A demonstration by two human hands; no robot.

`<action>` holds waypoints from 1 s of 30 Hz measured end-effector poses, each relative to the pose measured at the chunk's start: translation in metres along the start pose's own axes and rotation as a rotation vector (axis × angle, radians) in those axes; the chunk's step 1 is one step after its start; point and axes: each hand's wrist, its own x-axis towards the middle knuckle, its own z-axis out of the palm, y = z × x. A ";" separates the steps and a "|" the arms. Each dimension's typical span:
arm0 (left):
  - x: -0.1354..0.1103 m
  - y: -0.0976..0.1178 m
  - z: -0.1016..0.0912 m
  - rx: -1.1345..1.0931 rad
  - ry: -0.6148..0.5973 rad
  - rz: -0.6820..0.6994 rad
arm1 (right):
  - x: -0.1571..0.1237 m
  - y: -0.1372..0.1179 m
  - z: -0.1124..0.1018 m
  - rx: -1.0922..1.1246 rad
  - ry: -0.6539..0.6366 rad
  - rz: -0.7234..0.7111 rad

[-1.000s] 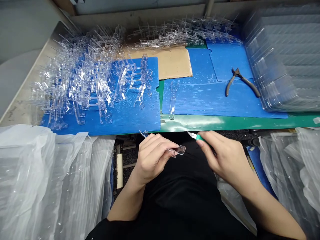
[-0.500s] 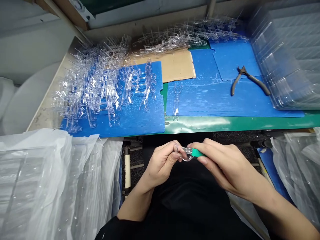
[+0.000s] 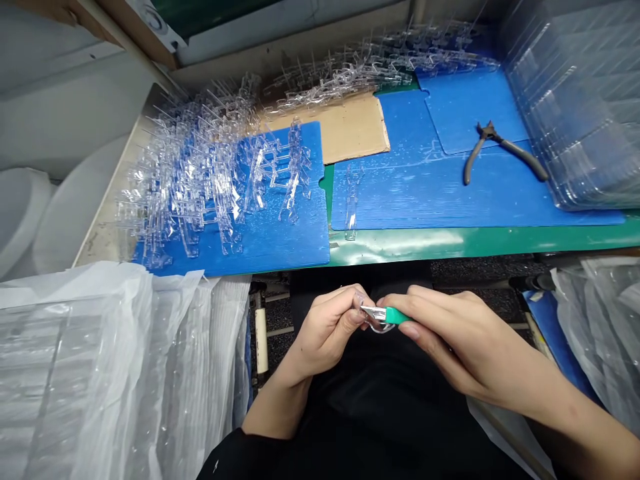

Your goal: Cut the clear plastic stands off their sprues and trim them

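On our left there's a plastic bag [image 3: 125,373] and a big heap of clear molded plastic pieces [image 3: 200,173] piled on a blue corrugated board [image 3: 280,247]. Our left hand [image 3: 327,327] is pinching one clear piece [image 3: 379,327] at the fingertips, while our right hand [image 3: 465,347] grips a green-handled craft knife [image 3: 397,315], its blade right up against that piece. Further right, side cutters [image 3: 500,150] lie on another blue board [image 3: 425,200], beside a stack of clear trays [image 3: 570,100].

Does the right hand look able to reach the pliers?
Probably yes: nothing blocks the way over the green mat and blue board to the pliers, though the right hand grips a green-handled blade.
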 end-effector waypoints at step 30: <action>-0.001 0.000 0.010 -0.010 -0.052 -0.003 | 0.030 -0.007 0.014 0.878 0.294 0.288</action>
